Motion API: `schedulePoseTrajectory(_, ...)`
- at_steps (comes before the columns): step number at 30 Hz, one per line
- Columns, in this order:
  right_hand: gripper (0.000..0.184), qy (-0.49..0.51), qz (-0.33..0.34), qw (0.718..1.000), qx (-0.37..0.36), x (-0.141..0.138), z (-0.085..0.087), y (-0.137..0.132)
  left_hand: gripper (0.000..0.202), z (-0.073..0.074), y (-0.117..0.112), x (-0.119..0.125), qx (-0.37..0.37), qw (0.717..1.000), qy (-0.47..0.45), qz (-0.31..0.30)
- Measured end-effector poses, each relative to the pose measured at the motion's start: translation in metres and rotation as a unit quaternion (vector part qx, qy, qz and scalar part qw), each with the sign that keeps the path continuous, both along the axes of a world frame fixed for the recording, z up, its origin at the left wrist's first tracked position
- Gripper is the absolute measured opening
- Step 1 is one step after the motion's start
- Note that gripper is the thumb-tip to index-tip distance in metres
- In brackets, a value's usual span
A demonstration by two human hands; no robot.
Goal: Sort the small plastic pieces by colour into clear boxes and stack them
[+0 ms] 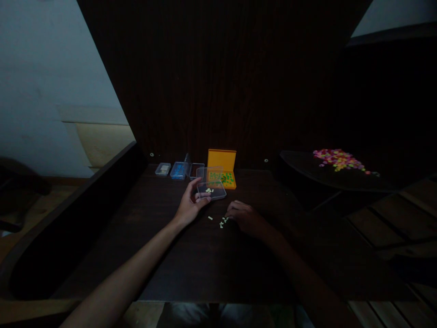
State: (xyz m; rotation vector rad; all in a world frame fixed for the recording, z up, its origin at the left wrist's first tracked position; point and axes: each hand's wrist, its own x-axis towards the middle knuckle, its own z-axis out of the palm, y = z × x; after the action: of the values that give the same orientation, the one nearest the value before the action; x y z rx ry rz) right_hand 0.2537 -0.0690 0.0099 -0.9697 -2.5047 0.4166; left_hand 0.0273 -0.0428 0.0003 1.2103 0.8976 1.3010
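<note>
My left hand [190, 203] grips the near left edge of a clear plastic box [220, 194], its thumb on the near side. The box's see-through lid [201, 173] stands raised at the back. Several small pale pieces [209, 190] lie inside the box. On the dark table, more small pale pieces [222, 223] are scattered in front of it. My right hand [241, 214] is at the right of these loose pieces, its fingers bent and drawn together at the pile. Whatever its fingertips hold is hidden.
Behind the clear box stands an open orange case [221, 159] with green pieces. Farther left are a box of blue pieces [178, 170] and a small box with white contents [163, 169]. A heap of colourful pieces [339, 159] lies on a dark side surface [297, 164].
</note>
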Motion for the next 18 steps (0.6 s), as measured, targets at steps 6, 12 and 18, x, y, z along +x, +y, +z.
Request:
schedulePoseTrajectory(6,0.027,0.017,0.000,1.000,-0.007,0.002,-0.005,0.002,0.071,-0.005,0.003,-0.003,-0.007,0.999,0.040,-0.034)
schedulePoseTrajectory(12,0.025,0.008,-0.003,1.000,-0.004,0.002,-0.002,0.002,0.070,-0.009,0.004,-0.007,-0.002,0.991,0.106,-0.087)
schedulePoseTrajectory(18,0.023,-0.001,-0.008,1.000,0.001,0.004,-0.004,0.003,0.056,-0.004,0.004,-0.013,0.132,0.936,0.325,-0.039)
